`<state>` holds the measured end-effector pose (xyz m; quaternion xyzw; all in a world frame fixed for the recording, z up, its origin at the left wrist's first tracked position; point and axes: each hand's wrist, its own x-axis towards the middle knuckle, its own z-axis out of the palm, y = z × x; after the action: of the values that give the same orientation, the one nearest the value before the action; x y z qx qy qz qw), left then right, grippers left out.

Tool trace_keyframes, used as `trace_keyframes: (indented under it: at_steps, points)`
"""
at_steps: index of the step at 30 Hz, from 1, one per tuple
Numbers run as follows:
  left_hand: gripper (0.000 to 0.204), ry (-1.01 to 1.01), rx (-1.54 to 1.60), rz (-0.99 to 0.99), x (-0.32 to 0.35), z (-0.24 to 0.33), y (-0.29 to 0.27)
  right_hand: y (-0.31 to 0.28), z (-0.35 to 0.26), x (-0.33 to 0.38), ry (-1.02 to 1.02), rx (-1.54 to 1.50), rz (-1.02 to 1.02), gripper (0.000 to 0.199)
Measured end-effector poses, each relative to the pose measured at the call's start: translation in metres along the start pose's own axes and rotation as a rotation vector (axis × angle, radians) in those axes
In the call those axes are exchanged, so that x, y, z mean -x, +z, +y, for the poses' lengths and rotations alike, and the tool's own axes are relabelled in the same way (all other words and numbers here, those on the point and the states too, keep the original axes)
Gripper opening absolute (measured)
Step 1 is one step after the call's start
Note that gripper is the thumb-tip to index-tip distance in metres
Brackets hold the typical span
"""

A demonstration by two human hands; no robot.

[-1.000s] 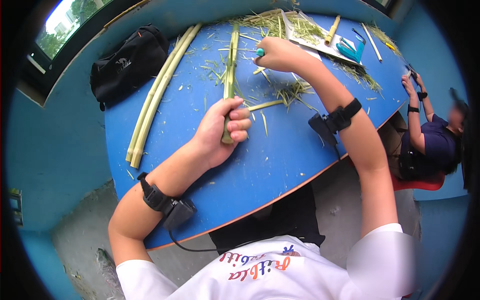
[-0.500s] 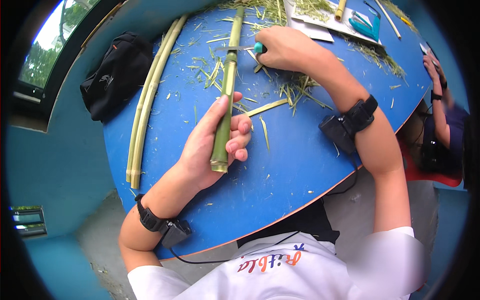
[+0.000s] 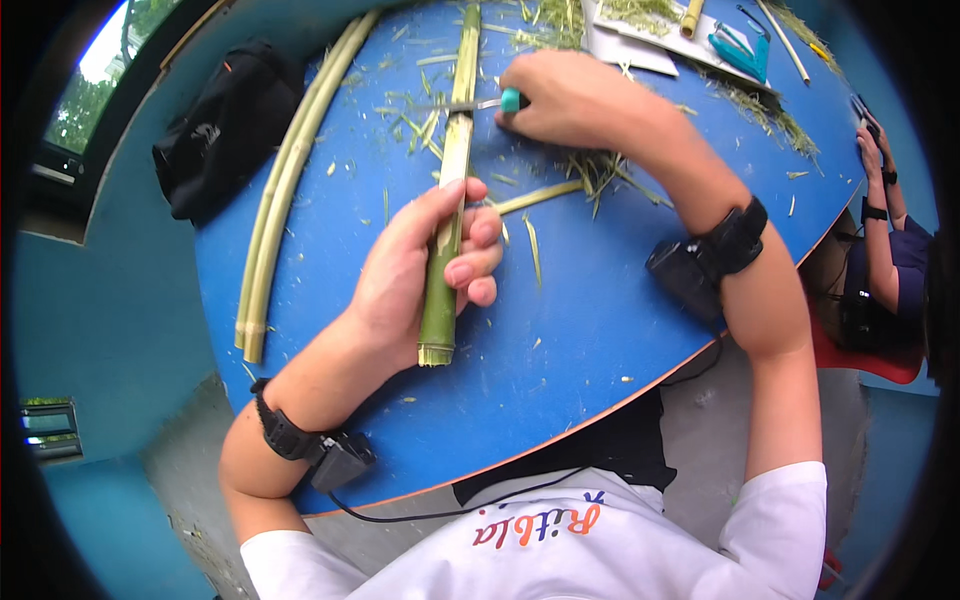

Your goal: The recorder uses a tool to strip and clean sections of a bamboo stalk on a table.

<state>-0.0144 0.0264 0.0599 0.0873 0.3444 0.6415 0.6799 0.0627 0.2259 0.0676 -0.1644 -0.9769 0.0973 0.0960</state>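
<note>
My left hand [image 3: 430, 245] is wrapped round the lower part of a green bamboo stick [image 3: 438, 300], whose near end sticks out below my palm. Pale, peeled wood shows on the stick above my thumb, and its far end reaches the top of the picture. My right hand [image 3: 565, 100] closes on the teal handle of a knife [image 3: 512, 100]. The knife's thin blade lies across the bamboo just above the peeled stretch. Green and pale shavings [image 3: 600, 180] lie on the table beside the stick.
Two long bamboo poles [image 3: 290, 180] lie along the left of the blue table [image 3: 560, 330], near a black bag [image 3: 225, 130]. At the far right are a white board [image 3: 640, 50], a teal tool [image 3: 740, 50] and more shavings. Another person's hands [image 3: 870, 150] show at the right edge.
My left hand and the bamboo's near end have shifted slightly down. More pale wood shows below the blade, and the joint seen there before no longer stands out.
</note>
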Motion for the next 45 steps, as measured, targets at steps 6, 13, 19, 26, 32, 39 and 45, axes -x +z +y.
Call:
trace_keyframes:
  at_steps: [6,13,19,26,32,39,45]
  points:
    - [0.017,-0.042,0.068,-0.080,-0.001,0.002,-0.005,-0.001,0.000,0.000,-0.025,-0.040,-0.031,0.020]
    - [0.017,-0.085,0.079,-0.007,-0.002,0.001,0.003,0.000,-0.015,0.000,0.047,-0.033,-0.092,0.020]
    - [0.015,-0.129,0.188,-0.031,-0.005,0.008,0.001,0.015,-0.014,-0.012,0.109,0.061,0.070,0.019]
    - [0.020,-0.132,0.173,0.052,-0.003,0.014,0.005,0.004,-0.018,-0.010,0.099,-0.024,0.026,0.023]
    - [0.023,-0.152,0.187,0.067,-0.003,0.018,0.006,0.016,-0.016,-0.023,0.041,-0.024,0.109,0.018]
    - [0.021,0.012,0.152,0.041,0.003,0.006,0.007,0.009,-0.020,-0.008,-0.089,-0.034,0.137,0.018]
    - [0.020,-0.004,0.173,0.019,-0.002,0.011,-0.005,0.008,-0.023,-0.003,0.055,0.010,0.003,0.018]
